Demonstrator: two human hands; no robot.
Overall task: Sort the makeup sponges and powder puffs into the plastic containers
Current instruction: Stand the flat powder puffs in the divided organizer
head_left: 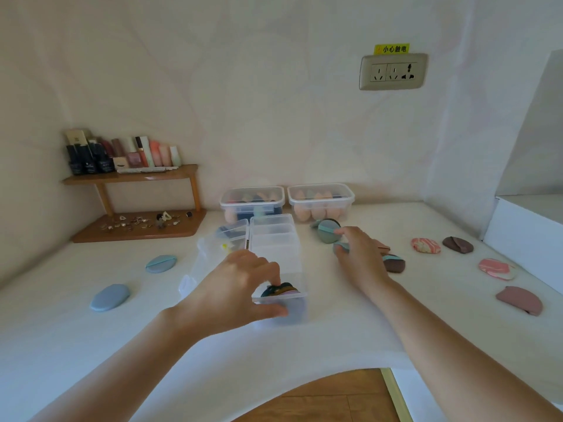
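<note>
A long clear divided container (275, 248) stands mid-table. Its nearest compartment holds several upright powder puffs (281, 290). My left hand (240, 287) grips that near end, thumb on the front wall, fingers on the puffs. My right hand (358, 254) is closing on a teal puff (340, 247) to the right of the container. Loose puffs lie around: a green-grey one (327, 233), a brown one (394, 263), two blue ones (161, 264) (110, 297), pink marbled ones (425, 245) (496, 268), dark brown (457, 245) and mauve (519, 300).
Two lidded clear boxes (252, 200) (320, 196) of egg-shaped sponges stand at the back. A small open clear box (232, 232) and a plastic bag (207, 254) lie left of the container. A wooden shelf (134, 178) with cosmetics fills the back left. A white box (524, 236) stands right.
</note>
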